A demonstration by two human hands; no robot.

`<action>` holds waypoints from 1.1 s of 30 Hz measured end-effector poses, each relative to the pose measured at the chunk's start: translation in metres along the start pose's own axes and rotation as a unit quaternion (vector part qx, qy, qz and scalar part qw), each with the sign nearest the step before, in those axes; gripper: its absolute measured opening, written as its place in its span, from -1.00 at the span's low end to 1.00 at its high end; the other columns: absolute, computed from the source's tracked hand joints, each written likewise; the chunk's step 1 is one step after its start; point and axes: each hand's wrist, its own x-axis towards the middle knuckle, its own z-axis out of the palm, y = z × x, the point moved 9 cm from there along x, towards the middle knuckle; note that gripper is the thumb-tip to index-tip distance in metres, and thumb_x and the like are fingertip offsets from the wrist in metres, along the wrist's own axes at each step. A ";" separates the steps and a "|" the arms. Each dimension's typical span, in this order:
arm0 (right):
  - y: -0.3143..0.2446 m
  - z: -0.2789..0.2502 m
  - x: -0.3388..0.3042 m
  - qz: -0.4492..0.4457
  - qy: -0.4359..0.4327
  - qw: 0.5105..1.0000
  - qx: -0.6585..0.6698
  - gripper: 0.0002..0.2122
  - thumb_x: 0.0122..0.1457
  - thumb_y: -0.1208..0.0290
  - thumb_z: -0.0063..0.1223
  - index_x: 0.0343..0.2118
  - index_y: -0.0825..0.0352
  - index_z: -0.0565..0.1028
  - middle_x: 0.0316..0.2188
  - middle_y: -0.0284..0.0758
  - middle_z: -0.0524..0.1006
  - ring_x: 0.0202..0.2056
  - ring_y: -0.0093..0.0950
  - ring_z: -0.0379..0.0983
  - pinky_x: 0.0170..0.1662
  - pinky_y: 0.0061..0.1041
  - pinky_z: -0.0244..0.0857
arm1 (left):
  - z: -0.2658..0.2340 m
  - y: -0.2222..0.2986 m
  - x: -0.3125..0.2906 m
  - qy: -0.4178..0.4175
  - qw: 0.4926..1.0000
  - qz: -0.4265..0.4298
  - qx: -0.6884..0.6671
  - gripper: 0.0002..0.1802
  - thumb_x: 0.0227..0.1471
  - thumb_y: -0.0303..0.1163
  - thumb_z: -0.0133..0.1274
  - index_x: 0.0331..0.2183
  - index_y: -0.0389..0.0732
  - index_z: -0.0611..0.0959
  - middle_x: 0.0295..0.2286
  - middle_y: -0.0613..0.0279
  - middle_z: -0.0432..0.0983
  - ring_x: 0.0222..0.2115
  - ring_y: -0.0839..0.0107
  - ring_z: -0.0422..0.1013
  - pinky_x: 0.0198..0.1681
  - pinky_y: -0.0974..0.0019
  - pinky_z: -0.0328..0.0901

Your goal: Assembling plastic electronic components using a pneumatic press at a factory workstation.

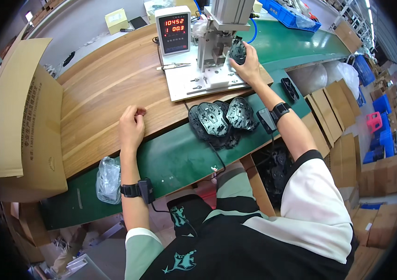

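My right hand (248,66) grips a dark plastic mouse shell (238,51) by its edge, beside the metal head of a bench press (216,46). The shell is held up at the right of the press column, above the white base plate (179,86). On the wooden board (110,93), near its front edge, rests my left hand (132,128), fingers loosely curled with nothing visible in them. Between my arms, on the green mat (170,154), lie several more mouse shells (212,119) in a loose pile.
A counter box with red digits (174,30) stands left of the press. At the left is a large open carton (40,121). A clear plastic bag (109,181) lies by my left forearm. Another black part (289,88) sits right of my right wrist; below is a carton of dark parts (275,172).
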 end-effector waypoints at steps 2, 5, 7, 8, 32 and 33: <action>-0.001 -0.003 -0.003 -0.011 0.021 0.999 -0.026 -0.22 0.07 0.17 0.41 0.28 0.44 0.28 0.20 0.06 0.37 0.24 0.01 0.31 0.32 -0.14 0.20 | 0.001 0.002 -0.001 0.001 1.000 0.003 0.003 -0.84 0.08 -0.67 -0.03 -0.33 -0.37 0.65 -0.36 -0.06 0.60 -0.31 0.06 0.57 -0.19 0.15 0.44; -0.004 0.003 -0.001 0.000 0.003 1.000 0.017 -0.27 0.07 0.20 0.41 0.24 0.41 0.33 0.15 0.06 0.41 0.21 0.01 0.34 0.30 -0.13 0.22 | -0.002 -0.004 -0.001 0.005 1.000 0.005 -0.007 -0.84 0.08 -0.67 -0.03 -0.33 -0.38 0.65 -0.37 -0.07 0.60 -0.32 0.05 0.58 -0.20 0.15 0.44; -0.005 -0.001 -0.002 -0.002 0.006 1.000 0.017 -0.28 0.07 0.21 0.40 0.23 0.41 0.33 0.16 0.05 0.41 0.21 0.00 0.34 0.30 -0.13 0.22 | -0.003 -0.003 -0.002 0.006 1.000 0.006 -0.003 -0.83 0.08 -0.67 -0.04 -0.33 -0.38 0.65 -0.37 -0.07 0.60 -0.32 0.05 0.58 -0.20 0.14 0.44; -0.006 -0.003 -0.002 -0.005 0.009 1.000 0.016 -0.30 0.07 0.21 0.39 0.23 0.41 0.34 0.16 0.05 0.41 0.21 0.00 0.34 0.30 -0.14 0.23 | -0.003 -0.001 -0.001 0.008 1.000 0.008 0.000 -0.83 0.08 -0.67 -0.04 -0.32 -0.39 0.65 -0.37 -0.08 0.60 -0.32 0.05 0.58 -0.20 0.14 0.44; 0.072 -0.210 -0.466 0.332 0.025 0.906 -0.260 -0.44 0.24 0.27 0.25 0.27 0.30 0.38 0.38 0.00 0.23 0.37 0.02 0.15 0.40 -0.01 0.01 | 0.002 -0.001 -0.004 0.006 0.998 0.034 0.060 -0.84 0.12 -0.64 -0.03 -0.31 -0.34 0.65 -0.35 -0.05 0.59 -0.30 0.03 0.56 -0.18 0.10 0.42; 0.047 -0.207 -0.422 0.281 0.026 0.940 -0.193 -0.47 0.22 0.38 0.21 0.25 0.30 0.40 0.36 -0.03 0.27 0.36 0.00 0.18 0.40 -0.05 0.04 | 0.003 -0.001 -0.005 0.007 0.998 0.035 0.061 -0.84 0.12 -0.64 -0.03 -0.31 -0.34 0.65 -0.35 -0.05 0.59 -0.30 0.03 0.56 -0.18 0.10 0.42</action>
